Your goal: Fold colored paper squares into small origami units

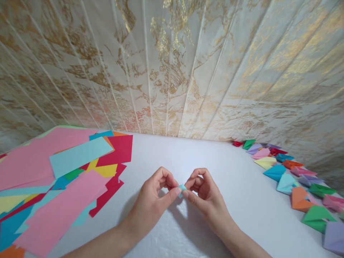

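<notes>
A small piece of folded light blue paper is held above the white table, near the middle of the view. My left hand pinches its left side between thumb and fingers. On the other side, my right hand grips it the same way, with the two thumbs almost meeting. Most of the paper is covered by my fingertips, so its exact shape cannot be made out.
At the left lie loose coloured sheets, among them a pink strip, a light blue strip and red paper. Along the right edge run rows of folded paper shapes, including a green one. A gold-patterned curtain hangs behind.
</notes>
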The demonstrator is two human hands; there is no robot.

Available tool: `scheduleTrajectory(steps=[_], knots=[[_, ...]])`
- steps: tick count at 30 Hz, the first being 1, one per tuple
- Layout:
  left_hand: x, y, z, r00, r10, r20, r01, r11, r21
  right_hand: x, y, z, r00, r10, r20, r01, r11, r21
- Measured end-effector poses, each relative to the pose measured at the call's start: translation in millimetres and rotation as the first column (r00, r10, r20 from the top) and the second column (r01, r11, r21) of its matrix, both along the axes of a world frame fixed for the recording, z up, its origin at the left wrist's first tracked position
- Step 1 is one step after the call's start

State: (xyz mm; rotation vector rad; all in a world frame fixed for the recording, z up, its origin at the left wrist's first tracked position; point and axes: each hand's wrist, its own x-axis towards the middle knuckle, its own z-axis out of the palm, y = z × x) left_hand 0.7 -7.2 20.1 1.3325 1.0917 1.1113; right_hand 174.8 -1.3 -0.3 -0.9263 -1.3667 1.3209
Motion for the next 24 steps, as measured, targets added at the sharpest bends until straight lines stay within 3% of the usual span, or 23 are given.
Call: scheduleTrajectory(steps=[3,6,13,16,19,21,24], knots=[[2.6,1.3,0.9,0.997,0.003,0.074,0.0,0.999,-0.041,-1.7,-1.4,0.1,0.997,-0.006,-0.079,0.0,0.997,-0.071],[4.0,2.1,1.1,0.99,0.003,0.144,0.008,0.998,-0.07,-2.0,-3.1,2.0,0.997,-0.012,-0.072,0.009,0.999,-0.052],[3.1,2.5,-1.4,0.989,0.029,0.148,-0.02,0.998,-0.065,-3.6,-0.9,1.5,1.0,0.023,-0.01,-0.024,0.997,-0.079],[4.4,2.0,-3.1,0.987,0.002,0.163,0.007,0.999,-0.053,-2.8,-2.3,4.0,0.991,0.013,0.13,-0.02,0.999,0.049],[5.5,-1.1,-5.2,0.997,-0.063,0.049,0.062,0.998,0.017,1.3,-3.5,6.5,0.966,-0.079,0.247,0.029,0.98,0.198],[5.7,-4.4,-5.9,0.992,-0.095,-0.082,0.1,0.993,0.057,5.0,-2.6,6.2,0.924,-0.127,0.36,0.004,0.946,0.325],[5.6,-7.8,-5.2,0.976,-0.127,-0.177,0.137,0.989,0.05,8.4,0.0,4.4,0.83,-0.236,0.505,-0.078,0.847,0.526]])
